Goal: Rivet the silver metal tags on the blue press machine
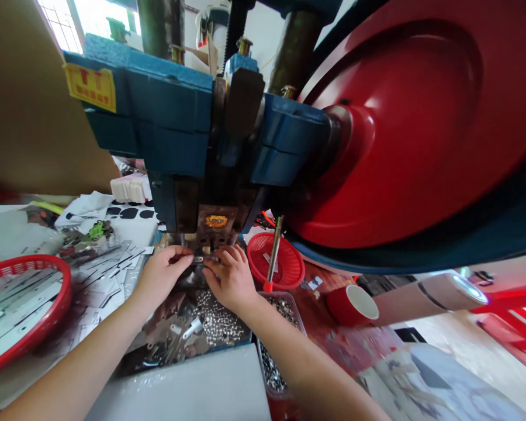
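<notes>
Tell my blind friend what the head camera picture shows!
A person's left hand pinches a small metal piece, right hand close by, at a blue press with a big red wheel. Below lie small shiny parts; left, a red basket of flat pieces.

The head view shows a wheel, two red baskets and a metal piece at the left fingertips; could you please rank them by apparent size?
1. Wheel
2. Left basket
3. Right basket: looks farther off, so which is truly bigger is unsure
4. Metal piece: partly hidden
</notes>
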Motion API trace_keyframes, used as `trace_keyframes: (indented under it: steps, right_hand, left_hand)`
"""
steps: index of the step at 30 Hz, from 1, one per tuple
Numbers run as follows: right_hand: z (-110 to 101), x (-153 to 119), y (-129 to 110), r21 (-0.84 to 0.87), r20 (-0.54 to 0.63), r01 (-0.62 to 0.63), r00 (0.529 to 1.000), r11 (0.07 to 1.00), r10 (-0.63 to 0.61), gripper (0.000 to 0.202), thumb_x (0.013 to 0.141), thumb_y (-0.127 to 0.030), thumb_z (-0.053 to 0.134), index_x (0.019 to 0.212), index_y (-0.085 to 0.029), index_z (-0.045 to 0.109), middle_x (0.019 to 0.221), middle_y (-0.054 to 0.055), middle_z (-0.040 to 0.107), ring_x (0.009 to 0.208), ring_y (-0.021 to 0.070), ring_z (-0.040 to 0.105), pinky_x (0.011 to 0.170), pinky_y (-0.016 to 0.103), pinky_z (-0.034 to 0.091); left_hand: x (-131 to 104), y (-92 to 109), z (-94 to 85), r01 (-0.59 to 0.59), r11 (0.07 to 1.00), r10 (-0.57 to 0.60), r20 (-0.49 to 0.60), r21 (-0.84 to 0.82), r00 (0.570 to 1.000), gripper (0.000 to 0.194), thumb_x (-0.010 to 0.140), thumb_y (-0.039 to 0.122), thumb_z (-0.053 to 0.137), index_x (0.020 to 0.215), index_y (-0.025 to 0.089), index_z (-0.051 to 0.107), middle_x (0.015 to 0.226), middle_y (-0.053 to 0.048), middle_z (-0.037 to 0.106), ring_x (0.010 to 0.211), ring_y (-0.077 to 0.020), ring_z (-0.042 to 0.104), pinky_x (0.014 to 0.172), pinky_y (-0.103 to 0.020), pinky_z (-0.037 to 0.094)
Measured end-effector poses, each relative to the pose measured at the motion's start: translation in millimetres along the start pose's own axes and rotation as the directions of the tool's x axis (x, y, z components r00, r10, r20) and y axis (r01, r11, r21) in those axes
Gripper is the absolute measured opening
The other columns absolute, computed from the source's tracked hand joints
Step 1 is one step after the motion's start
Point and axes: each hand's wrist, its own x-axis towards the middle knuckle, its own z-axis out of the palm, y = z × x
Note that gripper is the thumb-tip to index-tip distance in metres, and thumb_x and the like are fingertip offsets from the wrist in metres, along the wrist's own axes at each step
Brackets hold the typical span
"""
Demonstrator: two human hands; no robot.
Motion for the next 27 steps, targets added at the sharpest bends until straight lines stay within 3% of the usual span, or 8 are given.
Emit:
trace_keyframes:
  steps: [5,13,20,22,24,26,27]
  right_hand:
    - [2,-4,5,0.115,-0.087,-0.065,0.993,0.991,0.075,0.026,0.092,-0.021,0.047,0.109,-0.024,0.065,0.106,0.006,0.065,0.102,0.0199,0.055,0.094,0.039,0.042]
    - [-1,-4,4,-0.060,-0.004,-0.048,0.999,0.997,0.047,0.020,0.090,-0.033,0.054,0.105,-0.030,0.067,0.112,0.002,0.064,0.115,0.0239,0.048,0.108,0.050,0.024]
    - [-4,5,-3,-0.166,0.042,0.022,0.999,0.986,-0.015,0.022,0.089,-0.042,0.056,0.104,-0.030,0.067,0.113,0.004,0.065,0.117,0.0268,0.047,0.110,0.056,0.015]
    - [-3,6,-1,-0.086,0.034,-0.005,0.999,0.996,0.008,0.021,0.089,-0.040,0.056,0.103,-0.029,0.068,0.111,0.004,0.065,0.115,0.0262,0.049,0.109,0.055,0.020]
    - [-4,0,6,0.068,-0.018,-0.084,0.996,0.994,0.085,0.023,0.091,-0.038,0.052,0.102,-0.025,0.068,0.108,0.006,0.066,0.110,0.0243,0.053,0.104,0.048,0.034]
    - [-7,-17,16,0.281,-0.109,-0.227,0.958,0.933,0.266,0.030,0.093,-0.040,0.045,0.103,-0.021,0.067,0.101,0.009,0.068,0.099,0.0225,0.060,0.092,0.040,0.046]
    - [-10,-27,20,0.398,-0.145,-0.306,0.910,0.865,0.389,0.035,0.093,-0.044,0.042,0.103,-0.020,0.066,0.097,0.009,0.068,0.094,0.0223,0.062,0.086,0.038,0.049]
  left_hand:
    - [4,1,10.7,-0.043,0.995,0.042,0.013,0.091,0.999,0.026,0.076,0.040,0.055,0.088,0.021,0.069,0.093,-0.004,0.073,0.090,-0.0233,0.066,0.082,-0.035,0.049]
    - [12,-10,13.7,-0.176,0.956,0.184,-0.013,0.233,0.983,0.022,0.076,0.038,0.054,0.082,0.022,0.068,0.090,-0.004,0.069,0.093,-0.0241,0.061,0.089,-0.037,0.045]
    - [21,-23,18.0,-0.212,0.958,0.211,0.023,0.192,0.977,0.025,0.076,0.035,0.053,0.087,0.021,0.069,0.094,-0.006,0.070,0.095,-0.0237,0.061,0.091,-0.037,0.044]
    - [22,-24,18.5,-0.208,0.960,0.209,0.015,0.186,0.978,0.026,0.076,0.036,0.053,0.089,0.021,0.068,0.097,-0.006,0.069,0.098,-0.0238,0.061,0.092,-0.037,0.044]
    - [20,-22,16.3,-0.189,0.964,0.195,-0.014,0.185,0.981,0.028,0.076,0.039,0.053,0.090,0.020,0.068,0.099,-0.007,0.068,0.098,-0.0244,0.060,0.091,-0.038,0.044]
    - [16,-19,10.7,-0.139,0.975,0.150,-0.050,0.172,0.987,0.031,0.077,0.043,0.052,0.092,0.020,0.066,0.100,-0.007,0.067,0.093,-0.0238,0.060,0.086,-0.038,0.046]
    - [13,-17,6.7,-0.104,0.982,0.116,-0.064,0.158,0.991,0.032,0.077,0.044,0.052,0.094,0.020,0.065,0.099,-0.006,0.066,0.089,-0.0229,0.060,0.084,-0.037,0.046]
